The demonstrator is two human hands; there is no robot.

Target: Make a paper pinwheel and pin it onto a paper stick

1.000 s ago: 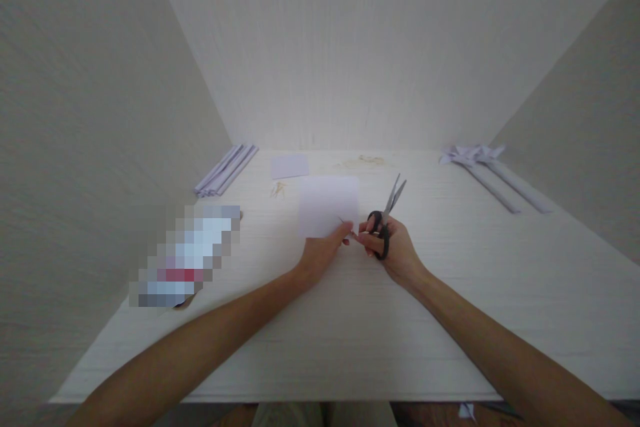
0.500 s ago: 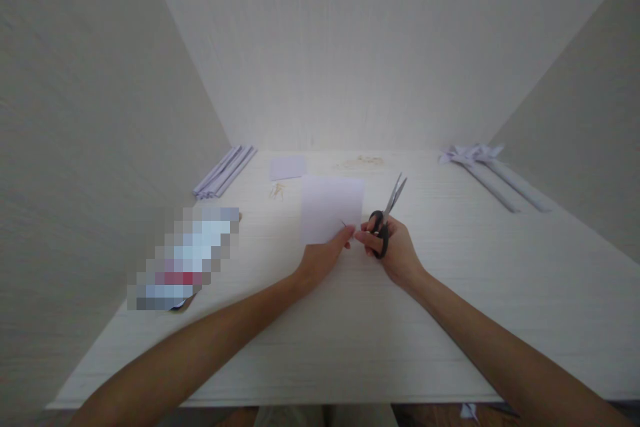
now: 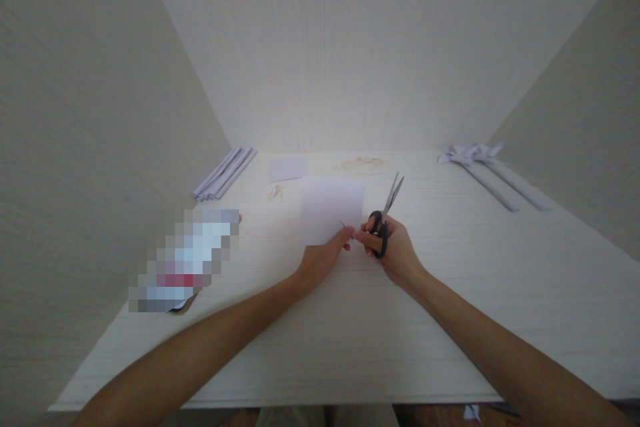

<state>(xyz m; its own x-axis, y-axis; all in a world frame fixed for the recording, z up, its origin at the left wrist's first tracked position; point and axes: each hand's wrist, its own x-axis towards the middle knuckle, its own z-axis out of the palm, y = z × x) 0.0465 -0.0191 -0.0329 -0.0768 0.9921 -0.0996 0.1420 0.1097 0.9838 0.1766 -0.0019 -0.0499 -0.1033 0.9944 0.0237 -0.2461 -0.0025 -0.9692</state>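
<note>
A pale sheet of paper [image 3: 332, 208] extends away from my hands above the middle of the table. My left hand [image 3: 326, 255] pinches its lower right corner, fingers closed. Just above the left fingertips a short dark line, perhaps a slit, shows in the sheet. In my right hand [image 3: 397, 250] is a pair of scissors [image 3: 392, 197] with black handles; the blades point away from me, slightly apart. The tips of the right thumb and fingers meet the left fingertips at the corner. Whether they also grip the paper is hidden.
On the left lie rolled paper sticks [image 3: 225, 175] and a blurred-out phone-like object [image 3: 193, 263]. Behind the sheet are a smaller lilac paper [image 3: 287, 169], small tan sticks [image 3: 277, 193] and tan loops [image 3: 363, 162]. Paper pinwheels [image 3: 487, 173] lie at right. Walls enclose three sides.
The left and right fingertips have come slightly closer together at the paper's corner. The scissors have tilted a little to the left. The view has shifted slightly.
</note>
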